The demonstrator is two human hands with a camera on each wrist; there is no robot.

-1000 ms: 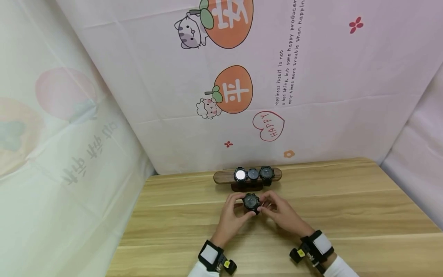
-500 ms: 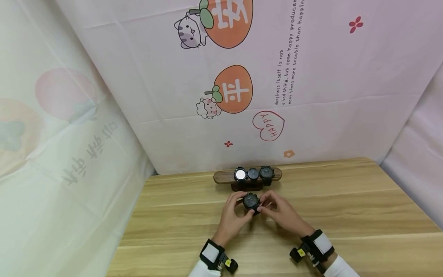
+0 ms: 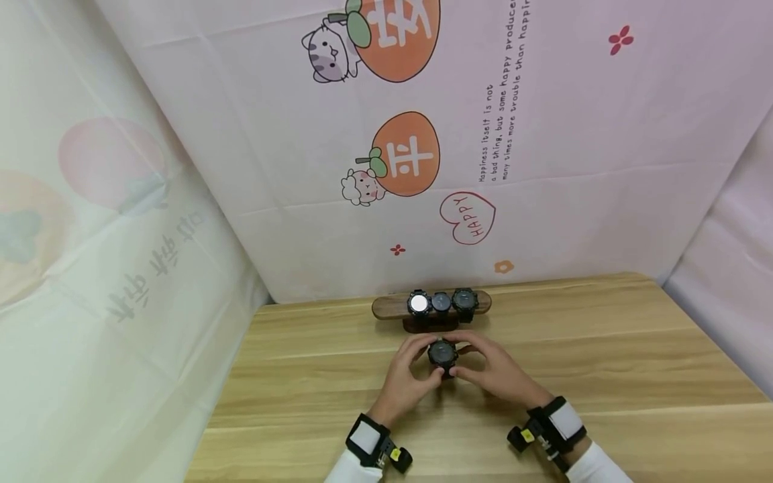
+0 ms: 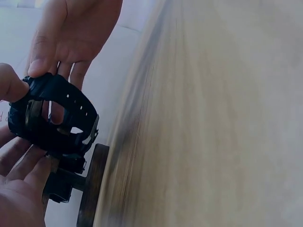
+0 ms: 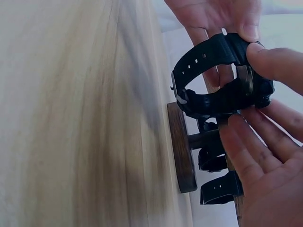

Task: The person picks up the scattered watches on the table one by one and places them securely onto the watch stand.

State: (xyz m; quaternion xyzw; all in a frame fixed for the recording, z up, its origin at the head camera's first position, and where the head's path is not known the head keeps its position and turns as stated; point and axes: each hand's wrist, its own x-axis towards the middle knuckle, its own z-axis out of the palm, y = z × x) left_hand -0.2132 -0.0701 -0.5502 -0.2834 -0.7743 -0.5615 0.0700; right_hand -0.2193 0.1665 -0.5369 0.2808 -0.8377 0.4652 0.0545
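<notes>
Between my hands is a black wristwatch (image 3: 443, 351), its round dial facing up towards the head camera. Its strap (image 5: 208, 53) forms a buckled loop hanging below the case. My left hand (image 3: 404, 380) pinches the left side, index finger near the top and thumb at the lower edge. From the right, my right hand (image 3: 496, 370) grips it likewise with thumb and index finger. In the left wrist view the strap (image 4: 71, 97) shows its holes side-on, clear of the table. Just beyond, a dark wooden watch stand (image 3: 386, 308) carries three more watches.
On the stand's bar sit a watch with a bright white face (image 3: 419, 304), a smaller dark watch (image 3: 441, 302) and a larger black watch (image 3: 465, 300). The wood-grain table (image 3: 302, 376) ends at a printed cloth backdrop (image 3: 302, 255) behind the stand.
The watch has shifted slightly right and turned to sit straighter. My right index finger has moved to its top edge and my right thumb to its lower edge. The stand is unmoved.
</notes>
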